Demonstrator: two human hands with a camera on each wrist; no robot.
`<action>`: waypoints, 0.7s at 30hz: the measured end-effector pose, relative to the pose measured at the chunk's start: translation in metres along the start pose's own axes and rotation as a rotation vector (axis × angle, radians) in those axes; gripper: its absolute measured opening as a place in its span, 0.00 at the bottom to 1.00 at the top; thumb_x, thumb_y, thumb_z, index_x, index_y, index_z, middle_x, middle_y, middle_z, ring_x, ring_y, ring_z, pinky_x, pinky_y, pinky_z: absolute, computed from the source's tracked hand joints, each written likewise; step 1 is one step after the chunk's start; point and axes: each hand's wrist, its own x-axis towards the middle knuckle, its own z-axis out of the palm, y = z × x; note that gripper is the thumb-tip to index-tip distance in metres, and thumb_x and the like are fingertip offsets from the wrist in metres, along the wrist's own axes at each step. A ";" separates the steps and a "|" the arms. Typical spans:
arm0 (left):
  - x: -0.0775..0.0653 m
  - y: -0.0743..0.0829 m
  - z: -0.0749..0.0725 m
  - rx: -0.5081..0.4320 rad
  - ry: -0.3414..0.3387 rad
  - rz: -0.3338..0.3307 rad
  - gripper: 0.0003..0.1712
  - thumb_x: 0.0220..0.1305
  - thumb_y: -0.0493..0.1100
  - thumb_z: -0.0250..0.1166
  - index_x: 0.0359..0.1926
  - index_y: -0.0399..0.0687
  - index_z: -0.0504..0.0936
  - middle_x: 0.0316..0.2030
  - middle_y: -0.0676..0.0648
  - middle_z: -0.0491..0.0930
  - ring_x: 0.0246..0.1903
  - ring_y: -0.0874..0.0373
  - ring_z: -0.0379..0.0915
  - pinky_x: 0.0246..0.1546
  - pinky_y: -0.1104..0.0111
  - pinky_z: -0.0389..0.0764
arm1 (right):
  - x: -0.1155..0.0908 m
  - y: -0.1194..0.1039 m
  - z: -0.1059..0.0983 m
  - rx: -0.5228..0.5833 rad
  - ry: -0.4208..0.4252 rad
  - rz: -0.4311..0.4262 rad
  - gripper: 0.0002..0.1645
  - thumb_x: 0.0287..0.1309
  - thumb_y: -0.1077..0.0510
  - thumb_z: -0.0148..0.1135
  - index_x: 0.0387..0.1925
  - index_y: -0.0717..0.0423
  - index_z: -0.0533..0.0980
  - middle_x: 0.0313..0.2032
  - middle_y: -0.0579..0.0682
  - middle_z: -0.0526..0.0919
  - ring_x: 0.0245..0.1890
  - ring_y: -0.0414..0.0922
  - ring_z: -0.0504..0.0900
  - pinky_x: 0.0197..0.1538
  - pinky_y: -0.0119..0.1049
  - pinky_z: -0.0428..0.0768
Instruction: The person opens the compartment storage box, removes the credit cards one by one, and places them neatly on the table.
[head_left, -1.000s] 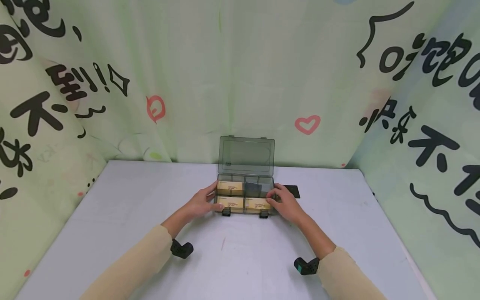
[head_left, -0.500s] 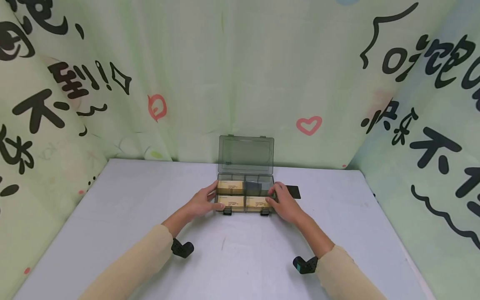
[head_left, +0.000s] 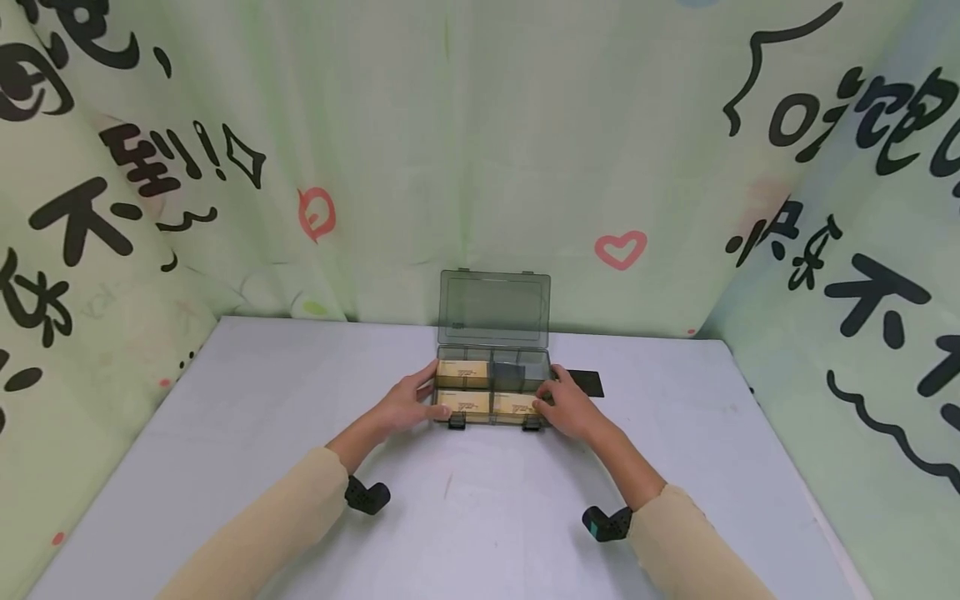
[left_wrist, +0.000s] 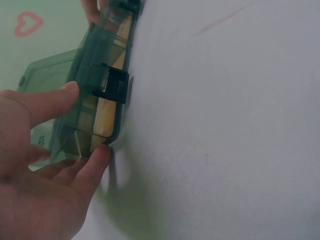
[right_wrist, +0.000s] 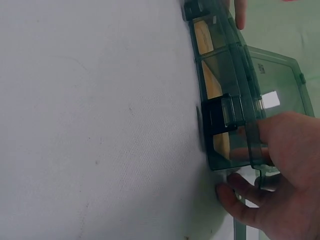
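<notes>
A see-through grey-green storage case (head_left: 491,392) with dividers stands on the table, its lid (head_left: 494,308) tilted up at the back. Flat yellow packets lie in the back left (head_left: 462,372), front left (head_left: 467,403) and front right (head_left: 514,405) compartments. My left hand (head_left: 402,404) grips the case's left end, thumb (left_wrist: 62,97) over the front rim and fingers along the side. At the right end, my right hand (head_left: 573,410) has its thumb and a finger inside the front right compartment beside the packet; other fingers (right_wrist: 235,202) curl outside the wall. Whether they pinch anything is unclear.
A flat black piece (head_left: 587,383) lies on the white table (head_left: 300,358) behind my right hand. Two black latches, left (head_left: 457,422) and right (head_left: 532,423), hang at the case's front. Printed curtain (head_left: 450,167) walls enclose the back and sides.
My right thumb and finger shift slightly at the right end of the front right compartment. My left hand keeps its hold, and the case stays put.
</notes>
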 end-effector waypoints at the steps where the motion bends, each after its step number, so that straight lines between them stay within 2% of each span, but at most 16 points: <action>1: 0.000 0.000 0.000 -0.001 -0.002 -0.003 0.54 0.59 0.40 0.69 0.77 0.55 0.45 0.76 0.46 0.47 0.73 0.45 0.52 0.72 0.51 0.58 | 0.000 -0.001 0.000 -0.002 -0.005 0.009 0.14 0.67 0.56 0.55 0.44 0.63 0.78 0.72 0.72 0.49 0.68 0.67 0.63 0.67 0.58 0.67; 6: -0.002 0.001 0.000 -0.005 0.000 -0.007 0.54 0.59 0.39 0.69 0.77 0.57 0.45 0.76 0.47 0.48 0.73 0.46 0.53 0.72 0.52 0.58 | -0.001 -0.004 -0.002 -0.019 -0.016 0.034 0.16 0.67 0.54 0.55 0.44 0.63 0.78 0.73 0.72 0.48 0.67 0.66 0.65 0.65 0.57 0.70; 14: -0.003 0.002 0.000 -0.010 -0.015 0.023 0.53 0.60 0.39 0.69 0.77 0.54 0.44 0.76 0.45 0.47 0.73 0.44 0.52 0.72 0.51 0.58 | -0.002 -0.006 -0.002 -0.026 -0.005 0.074 0.17 0.65 0.53 0.58 0.43 0.65 0.77 0.72 0.72 0.48 0.66 0.65 0.67 0.62 0.55 0.73; 18: -0.003 0.003 0.000 -0.013 -0.014 0.025 0.53 0.60 0.39 0.69 0.77 0.55 0.44 0.76 0.45 0.47 0.73 0.44 0.52 0.72 0.51 0.58 | -0.005 -0.007 -0.001 0.043 0.037 0.070 0.15 0.65 0.54 0.58 0.42 0.65 0.74 0.72 0.70 0.50 0.68 0.66 0.63 0.64 0.56 0.70; 21: -0.004 0.002 -0.001 -0.014 -0.014 0.027 0.54 0.59 0.39 0.69 0.77 0.54 0.45 0.76 0.45 0.47 0.73 0.43 0.52 0.72 0.50 0.58 | -0.007 -0.005 -0.001 0.137 0.103 0.055 0.14 0.64 0.57 0.60 0.42 0.64 0.71 0.69 0.69 0.58 0.69 0.65 0.61 0.67 0.57 0.67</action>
